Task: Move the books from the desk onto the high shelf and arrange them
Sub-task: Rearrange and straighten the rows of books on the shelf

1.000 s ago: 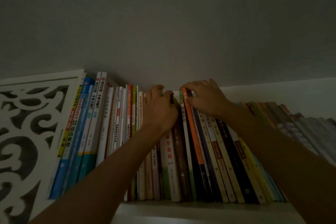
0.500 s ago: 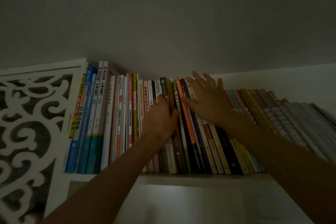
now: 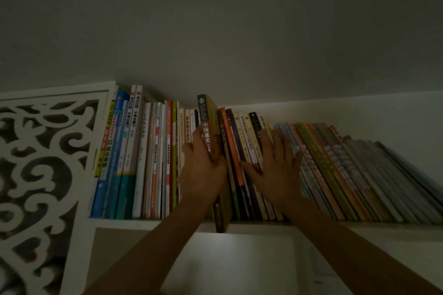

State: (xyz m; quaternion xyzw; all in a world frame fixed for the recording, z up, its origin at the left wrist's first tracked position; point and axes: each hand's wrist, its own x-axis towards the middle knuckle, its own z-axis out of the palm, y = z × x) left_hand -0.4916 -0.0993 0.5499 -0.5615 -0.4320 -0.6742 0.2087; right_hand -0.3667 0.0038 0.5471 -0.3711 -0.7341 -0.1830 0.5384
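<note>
A long row of books [image 3: 148, 160] stands on the high white shelf [image 3: 359, 230]. My left hand [image 3: 201, 170] grips a dark olive book [image 3: 206, 117] by its spine. That book sticks out of the row, higher than its neighbours, and its lower end hangs past the shelf's front edge. My right hand [image 3: 275, 167] lies flat with spread fingers against the leaning books [image 3: 335, 175] to the right of the gap. An orange-spined book [image 3: 231, 151] stands just right of the held one.
A white carved fretwork panel [image 3: 40, 175] closes the shelf's left end. The ceiling sits close above the book tops. The books at the far right [image 3: 395, 175] lean steeply leftward. Below the shelf is a pale open compartment [image 3: 239, 263].
My left hand has drawn the dark olive book out and up from the row. My right hand has flattened and slid right across the leaning spines. The view has tilted upward.
</note>
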